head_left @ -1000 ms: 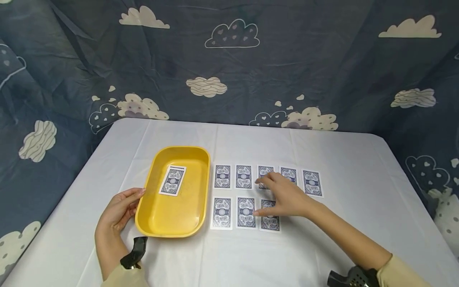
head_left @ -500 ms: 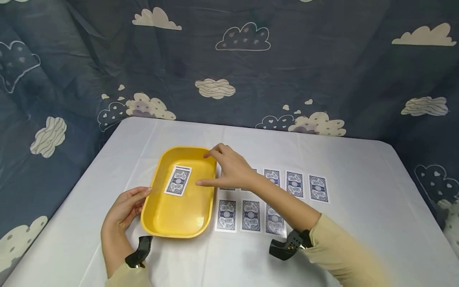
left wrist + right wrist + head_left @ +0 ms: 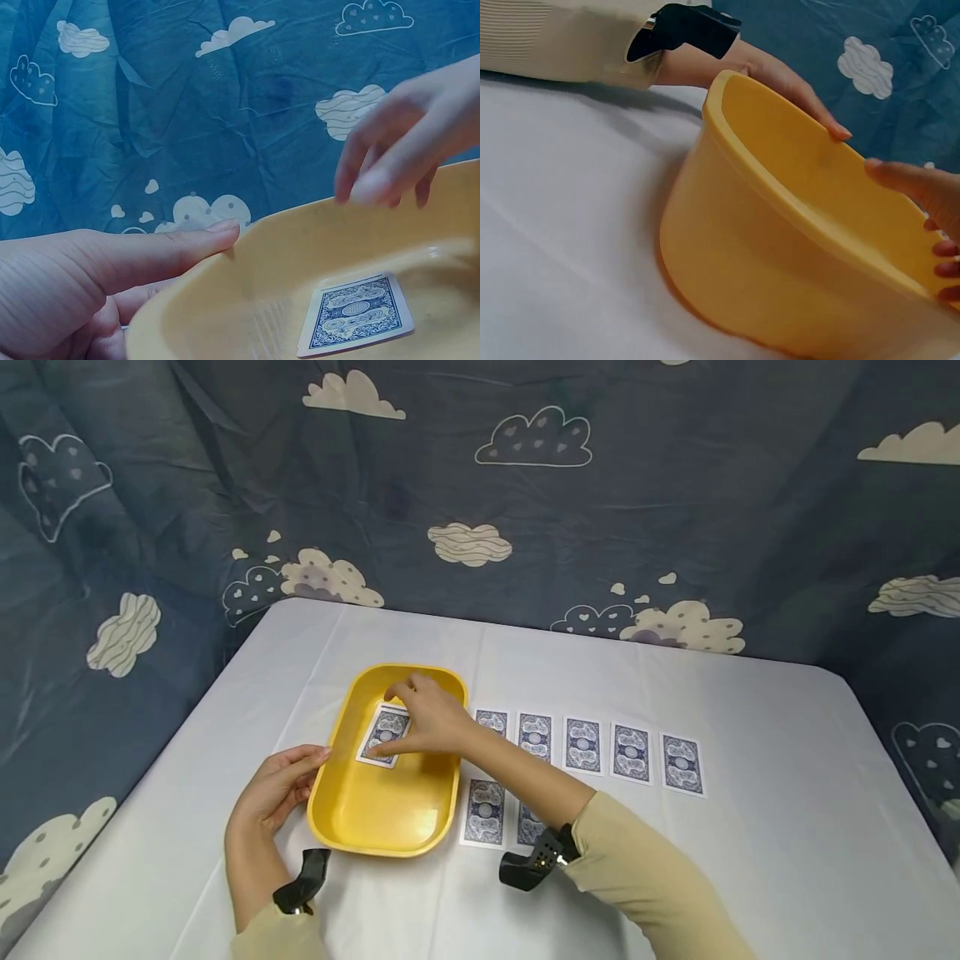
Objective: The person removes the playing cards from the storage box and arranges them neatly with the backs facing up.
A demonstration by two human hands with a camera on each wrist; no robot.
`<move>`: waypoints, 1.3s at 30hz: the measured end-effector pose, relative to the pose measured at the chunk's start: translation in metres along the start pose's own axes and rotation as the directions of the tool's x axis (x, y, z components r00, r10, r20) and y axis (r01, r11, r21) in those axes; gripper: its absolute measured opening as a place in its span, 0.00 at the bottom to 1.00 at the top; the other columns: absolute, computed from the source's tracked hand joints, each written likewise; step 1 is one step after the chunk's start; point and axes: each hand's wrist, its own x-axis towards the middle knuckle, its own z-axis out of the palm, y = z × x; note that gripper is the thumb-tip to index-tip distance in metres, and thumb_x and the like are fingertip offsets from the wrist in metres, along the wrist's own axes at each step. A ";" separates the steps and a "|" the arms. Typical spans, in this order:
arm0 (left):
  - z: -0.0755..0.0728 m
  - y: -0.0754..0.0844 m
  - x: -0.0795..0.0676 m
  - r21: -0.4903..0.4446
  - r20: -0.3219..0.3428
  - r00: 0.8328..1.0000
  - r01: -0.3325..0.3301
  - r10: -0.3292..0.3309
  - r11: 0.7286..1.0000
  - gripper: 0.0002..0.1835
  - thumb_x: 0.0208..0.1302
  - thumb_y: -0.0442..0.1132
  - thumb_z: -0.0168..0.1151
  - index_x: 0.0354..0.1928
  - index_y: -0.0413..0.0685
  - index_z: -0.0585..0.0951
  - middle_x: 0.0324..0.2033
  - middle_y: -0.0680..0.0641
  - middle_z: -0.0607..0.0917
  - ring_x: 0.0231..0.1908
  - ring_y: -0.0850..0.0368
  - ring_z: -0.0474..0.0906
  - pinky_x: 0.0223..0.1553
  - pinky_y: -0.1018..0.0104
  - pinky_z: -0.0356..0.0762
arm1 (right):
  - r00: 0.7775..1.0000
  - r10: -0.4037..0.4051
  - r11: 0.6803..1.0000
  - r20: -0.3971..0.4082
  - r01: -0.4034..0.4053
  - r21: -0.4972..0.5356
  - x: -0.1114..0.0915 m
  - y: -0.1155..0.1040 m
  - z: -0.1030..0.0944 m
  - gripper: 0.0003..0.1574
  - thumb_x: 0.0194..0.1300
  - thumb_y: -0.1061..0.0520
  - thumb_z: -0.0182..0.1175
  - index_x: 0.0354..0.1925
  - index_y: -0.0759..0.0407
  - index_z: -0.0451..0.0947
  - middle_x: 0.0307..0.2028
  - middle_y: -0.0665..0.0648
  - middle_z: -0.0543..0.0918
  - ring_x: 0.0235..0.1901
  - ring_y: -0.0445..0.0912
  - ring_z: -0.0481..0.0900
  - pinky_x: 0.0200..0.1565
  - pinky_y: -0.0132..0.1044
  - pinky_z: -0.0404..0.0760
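Note:
My left hand [image 3: 279, 783] grips the left rim of a yellow tray [image 3: 382, 827], thumb on the edge and fingers outside it, as the left wrist view also shows. Face down in the tray lies a small stack of blue-backed playing cards [image 3: 386, 735], tilted a little. Over that stack hovers my right hand [image 3: 427, 717], thumb and fingers spread apart with nothing between them. In the left wrist view a gap shows between the right hand [image 3: 409, 139] and the cards [image 3: 356, 313].
Right of the tray, several face-down playing cards [image 3: 582, 746] lie in two rows on the white tablecloth [image 3: 780, 827]. My right forearm crosses above the rows and partly covers the nearer one. A dark cloud-patterned cloth [image 3: 637, 510] hangs behind the table.
My right hand has moved left from above the card rows to above the stack in the tray. The left hand keeps its grip on the tray rim. The head view has shifted slightly.

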 end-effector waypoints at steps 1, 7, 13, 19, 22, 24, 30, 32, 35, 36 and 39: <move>0.000 0.000 0.000 -0.003 0.004 1.000 -0.002 0.002 1.000 0.04 0.61 0.42 0.62 0.29 0.54 0.82 0.21 0.54 0.79 0.16 0.65 0.68 0.18 0.77 0.69 | 1.000 0.018 1.000 0.016 -0.018 -0.010 0.003 -0.001 0.003 0.51 0.39 0.25 0.66 0.56 0.51 0.70 0.49 0.54 0.71 0.46 0.45 0.69 0.44 0.36 0.74; 0.000 -0.001 0.000 0.001 -0.011 1.000 0.012 -0.012 1.000 0.04 0.60 0.42 0.62 0.31 0.52 0.81 0.22 0.54 0.80 0.17 0.65 0.68 0.19 0.77 0.68 | 0.984 0.141 0.981 0.110 -0.124 -0.147 0.018 -0.008 0.019 0.52 0.35 0.24 0.67 0.51 0.55 0.71 0.44 0.54 0.68 0.44 0.46 0.65 0.43 0.36 0.72; 0.001 0.000 0.002 0.030 -0.011 1.000 0.025 -0.025 0.999 0.06 0.59 0.44 0.64 0.33 0.51 0.80 0.23 0.54 0.80 0.18 0.65 0.68 0.20 0.77 0.69 | 0.965 0.219 0.962 0.146 -0.188 -0.200 0.021 -0.009 0.029 0.53 0.34 0.25 0.68 0.50 0.57 0.68 0.45 0.55 0.66 0.46 0.47 0.63 0.49 0.41 0.68; 0.001 0.002 0.001 0.022 -0.001 1.000 0.019 -0.019 1.000 0.05 0.59 0.44 0.63 0.31 0.51 0.80 0.21 0.54 0.79 0.16 0.65 0.68 0.19 0.77 0.69 | 0.966 0.211 0.962 0.148 -0.178 -0.208 0.024 -0.010 0.033 0.54 0.34 0.26 0.69 0.50 0.58 0.67 0.44 0.56 0.67 0.46 0.48 0.63 0.51 0.40 0.68; 0.002 0.003 0.001 0.009 -0.008 1.000 0.021 -0.021 1.000 0.04 0.59 0.43 0.64 0.30 0.52 0.81 0.21 0.54 0.79 0.16 0.65 0.68 0.19 0.77 0.69 | 0.966 0.208 0.965 0.151 -0.178 -0.192 0.025 -0.010 0.033 0.54 0.32 0.27 0.70 0.49 0.59 0.67 0.42 0.56 0.66 0.44 0.48 0.62 0.49 0.39 0.68; 0.001 0.002 0.000 -0.002 -0.013 1.000 0.020 -0.020 1.000 0.04 0.59 0.43 0.64 0.30 0.52 0.81 0.21 0.54 0.79 0.16 0.65 0.68 0.18 0.77 0.69 | 0.968 0.200 0.972 0.151 -0.178 -0.151 0.025 -0.011 0.033 0.55 0.32 0.28 0.72 0.50 0.60 0.66 0.41 0.56 0.66 0.43 0.48 0.62 0.47 0.37 0.68; 0.002 0.003 0.001 -0.025 -0.005 1.000 0.004 -0.004 1.000 0.04 0.60 0.41 0.62 0.28 0.53 0.82 0.20 0.54 0.79 0.16 0.66 0.68 0.18 0.78 0.68 | 0.979 0.161 0.986 0.129 -0.155 -0.053 0.022 -0.013 0.029 0.57 0.31 0.32 0.74 0.53 0.62 0.68 0.43 0.56 0.65 0.43 0.47 0.61 0.47 0.36 0.66; 0.002 0.003 0.001 -0.027 -0.005 1.000 0.003 -0.003 1.000 0.04 0.60 0.41 0.62 0.28 0.53 0.82 0.20 0.54 0.80 0.16 0.66 0.68 0.18 0.78 0.68 | 0.982 0.149 0.989 0.117 -0.145 -0.039 0.021 -0.013 0.027 0.58 0.31 0.33 0.75 0.54 0.62 0.68 0.45 0.57 0.66 0.45 0.47 0.61 0.50 0.36 0.65; 0.002 0.003 0.001 -0.020 -0.007 1.000 0.011 -0.011 1.000 0.04 0.59 0.42 0.63 0.28 0.53 0.82 0.20 0.54 0.80 0.16 0.66 0.68 0.18 0.77 0.68 | 0.985 0.138 0.990 0.103 -0.136 -0.023 0.019 -0.013 0.022 0.59 0.31 0.33 0.75 0.56 0.62 0.68 0.47 0.57 0.68 0.46 0.47 0.63 0.53 0.38 0.65; 0.002 0.003 0.001 -0.016 -0.008 1.000 0.013 -0.013 1.000 0.04 0.59 0.42 0.63 0.28 0.53 0.81 0.21 0.54 0.80 0.16 0.66 0.68 0.18 0.77 0.68 | 0.986 0.137 0.991 0.097 -0.136 -0.017 0.018 -0.014 0.020 0.59 0.31 0.34 0.75 0.57 0.62 0.67 0.48 0.57 0.68 0.47 0.48 0.63 0.54 0.38 0.64; 0.002 0.002 0.000 -0.009 -0.010 1.000 0.019 -0.019 1.000 0.04 0.59 0.43 0.64 0.29 0.53 0.81 0.21 0.54 0.80 0.16 0.65 0.68 0.18 0.77 0.69 | 0.988 0.134 0.991 0.081 -0.134 -0.008 0.014 -0.013 0.012 0.60 0.32 0.34 0.75 0.58 0.62 0.67 0.50 0.58 0.69 0.49 0.49 0.64 0.56 0.40 0.64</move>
